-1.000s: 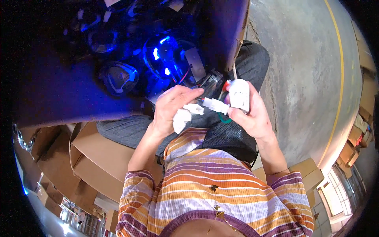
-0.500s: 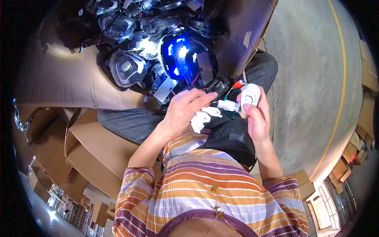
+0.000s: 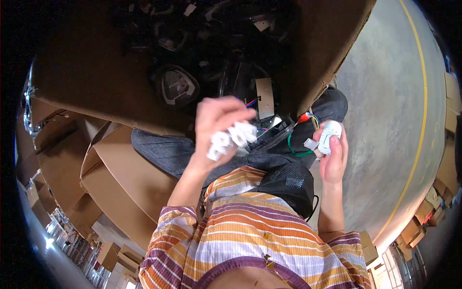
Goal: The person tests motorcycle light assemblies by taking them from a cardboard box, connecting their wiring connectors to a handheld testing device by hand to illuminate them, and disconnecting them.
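Observation:
My left hand, smeared by motion, has several white plastic connectors in its palm. The fingers are bent over them. In my right hand is a white oval push-button controller, with the thumb on its face. A whitish plug hangs beside it, next to an orange-red connector on coloured wires. Just past my left fingertips lies a dark lamp unit with a pale metal plate and red and blue wires. It is unlit.
A large open cardboard box holds many dark lamp units, among them a clear-lensed lamp. Brown carton flaps stand at my left. A black mesh pouch rests at my lap. Grey floor with a yellow line is at the right.
The bright white and blue lamp light has gone out, leaving the box dark. My left hand has moved left, away from the plug beside the controller. My right hand has shifted right.

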Demonstrator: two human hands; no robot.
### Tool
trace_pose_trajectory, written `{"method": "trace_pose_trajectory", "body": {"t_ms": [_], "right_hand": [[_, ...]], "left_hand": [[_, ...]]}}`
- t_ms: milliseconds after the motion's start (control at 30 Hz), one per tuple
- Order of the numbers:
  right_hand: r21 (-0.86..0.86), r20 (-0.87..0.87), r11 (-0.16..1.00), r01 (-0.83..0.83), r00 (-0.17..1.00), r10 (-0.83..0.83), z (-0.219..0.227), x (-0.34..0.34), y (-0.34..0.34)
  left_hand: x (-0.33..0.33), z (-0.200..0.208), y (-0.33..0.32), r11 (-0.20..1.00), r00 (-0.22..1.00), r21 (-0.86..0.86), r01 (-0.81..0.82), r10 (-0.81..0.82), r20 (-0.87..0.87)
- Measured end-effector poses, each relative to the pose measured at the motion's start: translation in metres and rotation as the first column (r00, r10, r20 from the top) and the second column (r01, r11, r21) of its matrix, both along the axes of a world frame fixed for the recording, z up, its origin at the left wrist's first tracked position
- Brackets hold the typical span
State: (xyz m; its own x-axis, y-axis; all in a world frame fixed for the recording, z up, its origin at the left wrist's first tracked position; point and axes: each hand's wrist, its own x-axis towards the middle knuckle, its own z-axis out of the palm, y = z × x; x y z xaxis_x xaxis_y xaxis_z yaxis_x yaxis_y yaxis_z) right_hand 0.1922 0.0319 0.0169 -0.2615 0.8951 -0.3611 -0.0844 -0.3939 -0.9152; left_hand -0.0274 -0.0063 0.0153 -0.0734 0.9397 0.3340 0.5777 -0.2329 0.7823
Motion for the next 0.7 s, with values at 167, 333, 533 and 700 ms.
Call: {"method": "trace_pose_trajectory", "body": {"t_ms": [167,333,533,700], "right_hand": [[0.049,0.059,0.998,-0.03,0.998,0.027,0.002,-0.007,0.001],[0.02,0.033,0.997,-0.076,0.997,0.076,0.007,-0.01,0.0],[0.041,0.026,0.995,-0.095,0.995,0.094,0.011,-0.017,-0.002],[0.054,0.038,0.995,-0.086,0.996,0.084,0.011,-0.015,0.001]], "left_hand": [[-0.028,-0.001,0.024,0.98,0.753,-0.106,-0.166,0.195,0.629],[-0.063,-0.004,0.055,0.898,0.435,-0.28,-0.339,0.414,0.8],[-0.124,-0.039,0.105,0.854,0.851,-0.003,-0.52,0.518,0.093],[-0.156,-0.07,0.137,0.681,0.709,-0.334,-0.652,0.391,-0.586]]}}
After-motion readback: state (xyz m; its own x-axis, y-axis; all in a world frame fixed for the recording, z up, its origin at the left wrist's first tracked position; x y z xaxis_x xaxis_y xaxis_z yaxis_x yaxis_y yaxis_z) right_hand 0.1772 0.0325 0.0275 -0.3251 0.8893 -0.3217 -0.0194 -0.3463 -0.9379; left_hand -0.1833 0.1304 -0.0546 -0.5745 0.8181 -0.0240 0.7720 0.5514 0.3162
